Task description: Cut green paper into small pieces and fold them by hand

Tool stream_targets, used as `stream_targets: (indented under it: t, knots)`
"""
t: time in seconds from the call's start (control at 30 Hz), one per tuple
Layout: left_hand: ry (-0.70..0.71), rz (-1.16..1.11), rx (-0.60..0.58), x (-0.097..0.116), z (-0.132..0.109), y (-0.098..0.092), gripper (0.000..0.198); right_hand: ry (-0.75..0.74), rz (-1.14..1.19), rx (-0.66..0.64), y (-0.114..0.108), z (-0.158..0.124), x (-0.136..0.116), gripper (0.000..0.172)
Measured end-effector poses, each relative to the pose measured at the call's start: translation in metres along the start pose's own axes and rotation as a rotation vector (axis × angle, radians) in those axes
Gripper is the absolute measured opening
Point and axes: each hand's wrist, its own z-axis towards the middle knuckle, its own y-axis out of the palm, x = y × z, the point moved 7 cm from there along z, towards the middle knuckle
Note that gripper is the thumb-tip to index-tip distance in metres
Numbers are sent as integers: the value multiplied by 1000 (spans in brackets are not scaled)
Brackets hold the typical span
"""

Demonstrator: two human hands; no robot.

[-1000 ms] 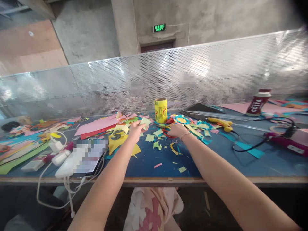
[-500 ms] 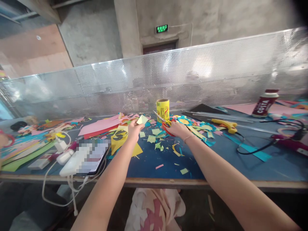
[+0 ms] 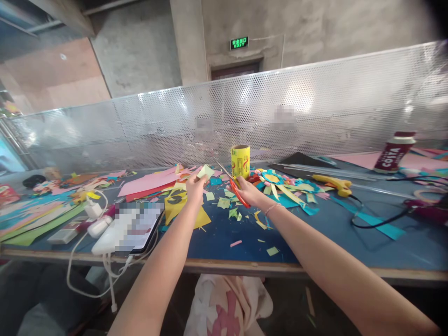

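Between the fingers of my left hand [image 3: 196,187] is a small pale-green piece of paper [image 3: 206,171], held up above the table. My right hand [image 3: 249,192] grips a pair of scissors [image 3: 239,192] by the orange-red handles, blades pointing up and to the left. The scissors are apart from the paper, to its right. Below both hands lie green paper scraps [image 3: 224,202]. Just behind the right hand stands a yellow roll [image 3: 241,159]. A yellow sheet with cut-out shapes [image 3: 175,205] lies beside my left forearm, partly hidden by it.
Pink sheets [image 3: 149,183] lie left of centre, with a white power bank [image 3: 112,231] and phone [image 3: 151,228] nearer. Rightward are paper flowers [image 3: 271,177], a yellow glue gun [image 3: 332,183] with its cable, a blue strip [image 3: 381,227] and a dark red bottle [image 3: 395,153]. A perforated metal screen [image 3: 168,121] stands behind.
My right hand has moved left with the scissors, bringing them closer to the paper in my left hand. The whole view has shifted slightly.
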Motion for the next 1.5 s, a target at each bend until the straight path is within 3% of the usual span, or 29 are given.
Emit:
stream_targets:
  t: [0.3,0.63,1.5]
  knots:
    - [10,36,2,5,-3,3,27,-19,28,-124,16,-4,-11,36]
    - [36,115,-43,5,-4,7,13,-28,19,-125,18,-6,-15,38]
    - [42,157,-85,1,-1,8,14,-51,196,-150,24,-4,-12,43]
